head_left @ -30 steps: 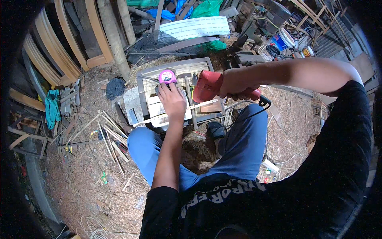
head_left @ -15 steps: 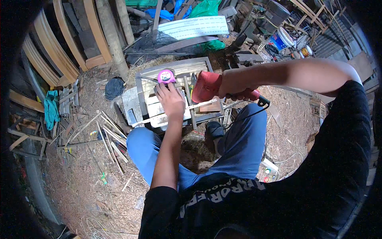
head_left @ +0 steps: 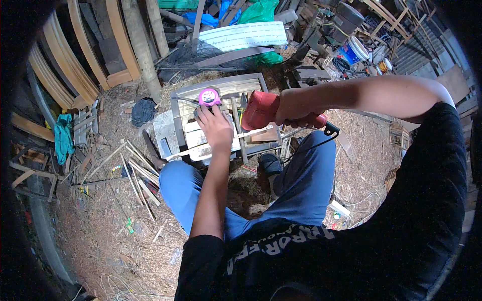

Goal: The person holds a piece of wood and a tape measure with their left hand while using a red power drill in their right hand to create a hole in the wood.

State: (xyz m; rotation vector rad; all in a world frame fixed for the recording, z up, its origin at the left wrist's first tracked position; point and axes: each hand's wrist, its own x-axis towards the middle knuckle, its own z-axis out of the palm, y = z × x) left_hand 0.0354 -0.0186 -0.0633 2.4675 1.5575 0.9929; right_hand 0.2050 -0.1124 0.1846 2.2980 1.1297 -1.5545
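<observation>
My right hand is wrapped round the handle of a red corded power tool. The tool's wide body points left over a low wooden stand, and its working end cannot be made out. On the same stand my left hand lies with fingers stretched out over pale pieces. A pink tape measure sits just beyond its fingertips. Nearer to me, a thin pale strip of wood runs slantwise across the stand. What lies directly beneath my left fingers is hidden.
My knees flank the stand. Loose wood strips litter the ground at left, near a dark bundle. Curved wooden frames lean at the far left. A white and blue bucket stands at the far right. The tool's black cord hangs by my right knee.
Almost nothing differs. The red power tool has shifted very slightly in my right hand; my left hand stays in place.
</observation>
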